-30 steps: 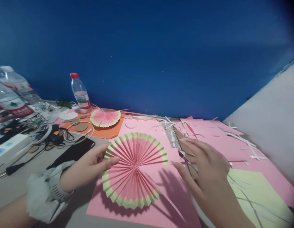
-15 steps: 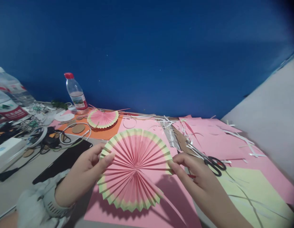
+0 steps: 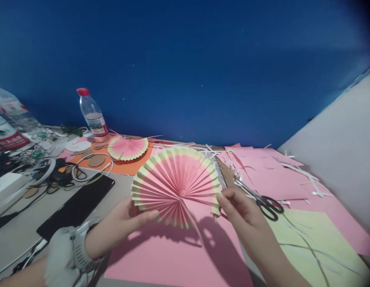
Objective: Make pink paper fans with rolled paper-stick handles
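A pleated paper fan [image 3: 175, 179], pink with a yellow-green border, is held up in front of me, fanned out nearly to a full circle with a gap at its lower right. My left hand [image 3: 134, 221] grips its lower left edge, thumb in front and fingers behind. Between thumb and fingers of my right hand [image 3: 240, 207] is the right edge of the fan. A narrow pink strip hangs from the fan's centre toward the lower right. Beneath it lies a pink paper sheet [image 3: 173, 261], on which the fan's shadow falls.
Black-handled scissors [image 3: 270, 207] lie to the right, beside a pale green sheet [image 3: 325, 235] and pink paper [image 3: 280, 179]. A second fan [image 3: 128, 148] rests on orange paper [image 3: 125, 168]. Leftward are a phone [image 3: 77, 205], cables and a red-capped bottle [image 3: 93, 113]. Behind rises a blue wall [image 3: 185, 71].
The fan has been lifted slightly and its lower part tilted back, so it looks flatter. My left hand has shifted right and down along its edge. My right hand keeps its hold.
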Demonstrator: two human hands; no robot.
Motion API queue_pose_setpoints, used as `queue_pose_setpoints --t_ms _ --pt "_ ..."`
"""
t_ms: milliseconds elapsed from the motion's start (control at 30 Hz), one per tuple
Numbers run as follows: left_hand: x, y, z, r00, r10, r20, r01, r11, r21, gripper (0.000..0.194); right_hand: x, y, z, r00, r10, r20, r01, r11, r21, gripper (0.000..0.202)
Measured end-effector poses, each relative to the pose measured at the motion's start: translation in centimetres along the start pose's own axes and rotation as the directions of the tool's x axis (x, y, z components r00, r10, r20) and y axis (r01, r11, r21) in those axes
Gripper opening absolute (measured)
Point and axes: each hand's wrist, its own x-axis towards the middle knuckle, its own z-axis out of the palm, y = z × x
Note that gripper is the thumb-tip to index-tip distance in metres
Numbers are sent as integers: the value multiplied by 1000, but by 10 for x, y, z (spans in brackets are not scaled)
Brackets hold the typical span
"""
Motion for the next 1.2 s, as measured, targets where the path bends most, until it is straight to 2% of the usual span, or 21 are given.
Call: queue_pose_setpoints --t_ms 133,367,533,633,667,733,833,900,1033,1200 --pt "2 -3 0 996 27 -91 -47 973 -226 28 4 2 3 999 38 18 -39 997 60 24" --pt "6 5 7 981 -88 -173 -23 833 -554 36 4 -1 13 999 40 21 -41 997 66 26" --pt "4 5 12 985 -174 -19 103 665 -740 41 3 -1 25 995 67 68 -73 993 96 25" --pt "-7 6 17 984 -140 109 172 600 -781 60 2 -3 29 994 75 73 -82 991 101 25" --pt "-12 6 19 983 -125 131 180 602 -778 63 2 -5 29 994 77 71 -84 991 100 25" --pt "-22 6 23 983 -129 134 186 644 -742 56 1 -8 30 994 80 72 -87 992 97 25" --pt "-35 7 28 956 -279 89 270 726 -632 27 -1 -13 31 993 83 82 -91 991 97 24" --pt "-39 7 30 937 -348 38 311 779 -544 21 -3 -14 32 991 92 99 -103 989 109 24" --pt "-39 6 27 948 -294 -122 244 917 -315 27 -7 -14 33 984 113 140 -133 980 147 25" --pt "-34 1 16 982 -169 -90 154 976 -152 28 -9 -9 32 995 65 76 -73 992 107 23"
